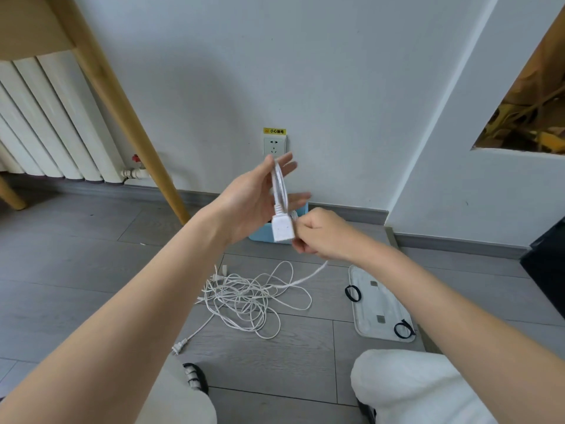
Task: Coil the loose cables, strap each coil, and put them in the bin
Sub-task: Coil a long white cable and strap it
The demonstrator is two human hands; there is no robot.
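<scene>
Your left grip [260,197] is open, fingers straight and spread, palm turned toward the right, with a short loop of white cable [279,188] lying across the fingers and its white socket end [283,229] hanging at the heel of the hand. Your right grip [321,234] is curled, pinching the cable just beside that socket end; from it the cord runs down, blurred, to the floor [76,270]. Behind both hands, against the wall under the wall socket [274,145], sits the blue bin [260,234], mostly hidden by your hands. On the floor below lies the tangled white cable pile [244,298], with a plug [179,347] trailing out to the left. To the right of the pile is a white tray [379,304] with one black strap [353,292] at its near-left edge and another strap [403,328] at its lower corner. A wooden table leg [122,111] slants down at left, in front of a white radiator [46,117]. Both forearms reach forward from the lower corners, above your knees.
</scene>
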